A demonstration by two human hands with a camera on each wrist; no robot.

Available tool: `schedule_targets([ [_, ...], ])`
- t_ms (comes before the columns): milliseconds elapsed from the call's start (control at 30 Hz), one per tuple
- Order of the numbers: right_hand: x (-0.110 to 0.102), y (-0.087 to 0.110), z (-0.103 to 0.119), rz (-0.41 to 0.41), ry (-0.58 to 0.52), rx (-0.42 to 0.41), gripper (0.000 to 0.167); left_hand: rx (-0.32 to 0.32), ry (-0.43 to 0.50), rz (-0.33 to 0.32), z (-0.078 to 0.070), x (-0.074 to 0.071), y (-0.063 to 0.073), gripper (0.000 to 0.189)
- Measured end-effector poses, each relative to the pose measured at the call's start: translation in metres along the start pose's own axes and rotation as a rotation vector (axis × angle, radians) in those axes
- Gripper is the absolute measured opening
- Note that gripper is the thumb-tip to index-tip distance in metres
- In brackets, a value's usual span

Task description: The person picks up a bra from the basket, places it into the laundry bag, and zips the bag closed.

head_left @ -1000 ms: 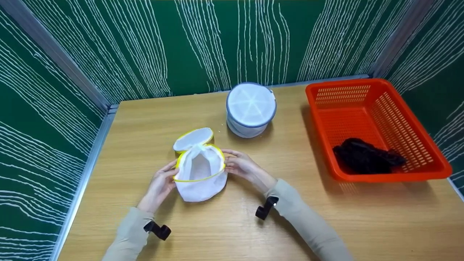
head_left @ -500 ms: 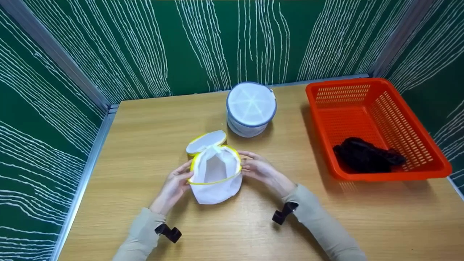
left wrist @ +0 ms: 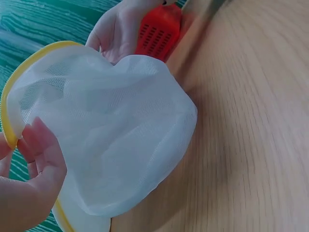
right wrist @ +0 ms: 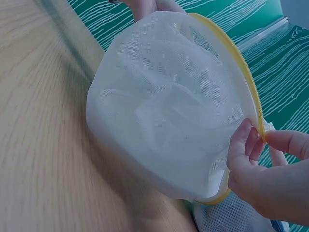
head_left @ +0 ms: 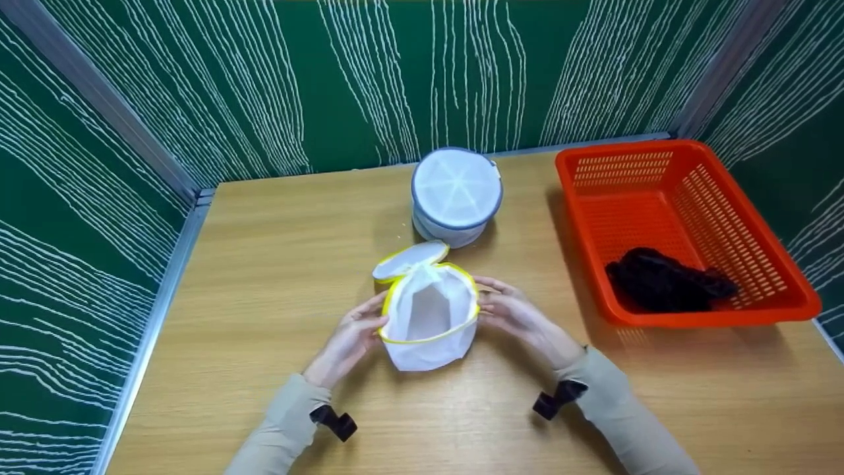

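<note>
A white mesh laundry bag [head_left: 432, 353] with a yellow zipper rim stands unzipped on the table, its mouth facing up and its round lid [head_left: 410, 259] folded back behind it. My left hand [head_left: 349, 343] pinches the yellow rim on the left side. On the opposite side, my right hand [head_left: 521, 323] pinches the rim between thumb and fingers. In both wrist views, fingers and thumb close over the yellow zipper edge [left wrist: 6, 113], and the soft mesh wall [right wrist: 169, 101] sags and creases. Inside the bag I see only its pale bottom.
Behind the bag stands a second, cylindrical mesh laundry bag [head_left: 456, 188] with a blue-grey rim and its lid shut. At the right is an orange-red plastic basket [head_left: 699, 319] holding a black cloth bundle [head_left: 666, 280]. Green walls with white streaks border the wooden table [head_left: 277, 264].
Both hands have carried the open white bag to the right across the table, holding its rim throughout. Its lid now lies close in front of the blue-rimmed bag. The basket has stayed put.
</note>
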State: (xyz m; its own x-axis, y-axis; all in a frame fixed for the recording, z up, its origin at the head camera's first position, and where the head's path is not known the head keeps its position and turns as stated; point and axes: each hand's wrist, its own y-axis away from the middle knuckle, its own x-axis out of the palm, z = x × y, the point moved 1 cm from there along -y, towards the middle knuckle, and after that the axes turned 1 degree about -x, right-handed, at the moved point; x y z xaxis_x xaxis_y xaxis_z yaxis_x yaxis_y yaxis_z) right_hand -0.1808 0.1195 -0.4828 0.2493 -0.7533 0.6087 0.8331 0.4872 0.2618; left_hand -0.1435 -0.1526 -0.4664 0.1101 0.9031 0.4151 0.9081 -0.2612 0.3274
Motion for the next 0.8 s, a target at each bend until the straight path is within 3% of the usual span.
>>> schedule_targets([
  [433, -0.027, 0.026, 0.008, 0.001, -0.044, -0.072, 0.037, 0.007, 0.004, 0.090, 0.011, 0.028, -0.019, 0.043],
  [800, -0.042, 0.035, 0.006, 0.006, -0.065, -0.077, 0.037, -0.002, -0.037, 0.057, 0.025, 0.039, -0.028, 0.036],
])
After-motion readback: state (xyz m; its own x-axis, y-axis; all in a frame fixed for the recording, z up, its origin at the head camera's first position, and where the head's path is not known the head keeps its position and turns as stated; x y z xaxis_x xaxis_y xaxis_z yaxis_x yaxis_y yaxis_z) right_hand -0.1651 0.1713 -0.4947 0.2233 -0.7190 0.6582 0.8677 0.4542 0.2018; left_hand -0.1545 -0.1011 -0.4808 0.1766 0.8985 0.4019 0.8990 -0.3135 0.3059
